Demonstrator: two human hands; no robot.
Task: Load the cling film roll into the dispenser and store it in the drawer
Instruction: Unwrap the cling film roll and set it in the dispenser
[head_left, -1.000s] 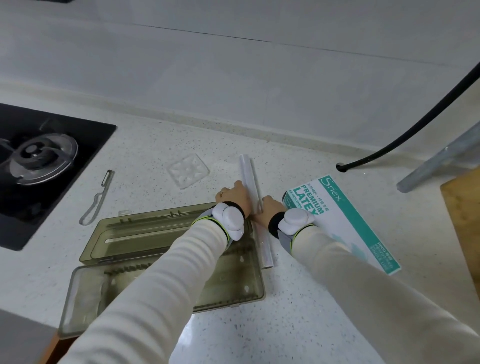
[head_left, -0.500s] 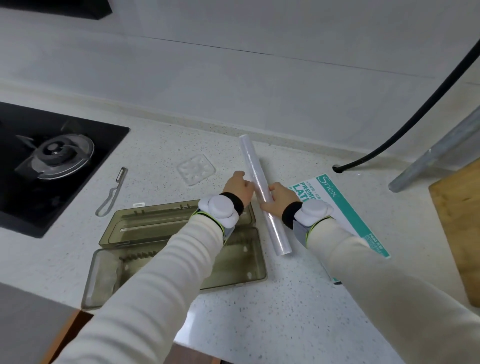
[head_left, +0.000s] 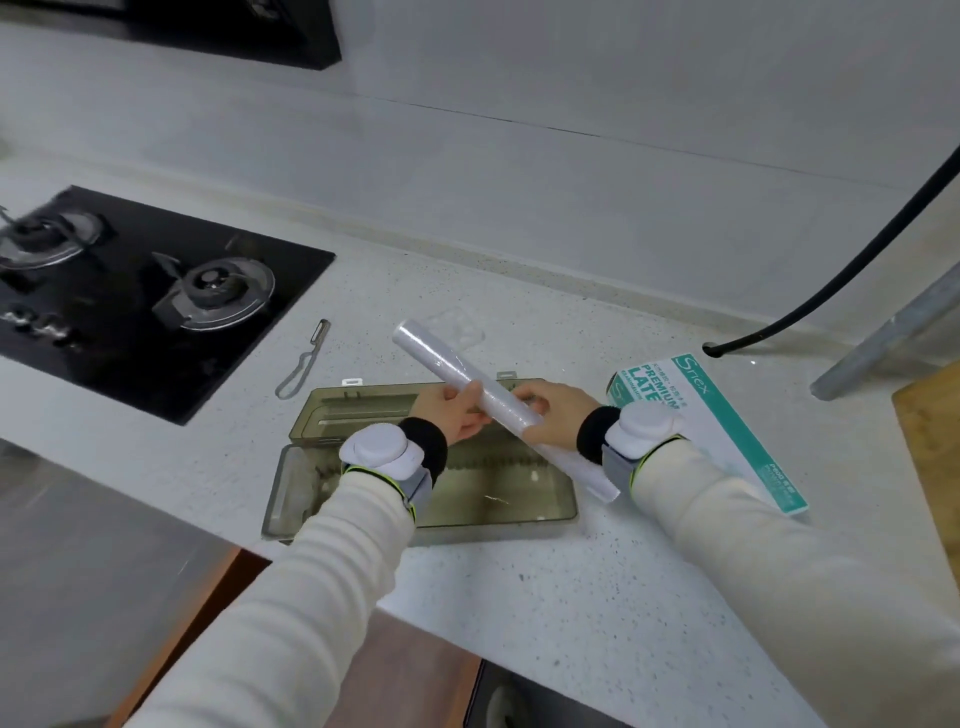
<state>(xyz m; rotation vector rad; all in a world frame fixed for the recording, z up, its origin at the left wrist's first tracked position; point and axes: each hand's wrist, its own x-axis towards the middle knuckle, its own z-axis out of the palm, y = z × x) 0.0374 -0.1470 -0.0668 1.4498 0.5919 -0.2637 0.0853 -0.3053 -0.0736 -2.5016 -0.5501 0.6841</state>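
The cling film roll (head_left: 480, 391) is held in the air above the open dispenser (head_left: 426, 488), clear of the countertop (head_left: 597, 597). Its long axis runs diagonally: the far end points toward the back edge of the countertop and to the left, while the near end hangs over the dispenser's right end, toward the front edge. The dispenser tray lies with its long axis roughly parallel to the front edge of the countertop. Roll and tray are therefore crossed at a clear angle, and the coming move turns on closing this angle.

The left hand (head_left: 452, 413) grips the roll near its middle, fingers closed around it from the left. The right hand (head_left: 553, 413) wraps the roll just beside the left hand, toward the near end, fingers curled over the top. Both grips are closed on the roll. The two hands sit close together, so the long far end overhangs unsupported.

Judgement: the roll needs to turn until it lies parallel to the tray, then lower between the tray's end walls. The left hand is nearer the tray's centre; the right hand is nearer the tray's right end.

The hinged lid (head_left: 363, 410) lies open flat behind the tray. A box of latex gloves (head_left: 727, 421) lies to the right of the dispenser. A peeler (head_left: 304, 361) lies to the left, between the dispenser and the hob (head_left: 156, 301).
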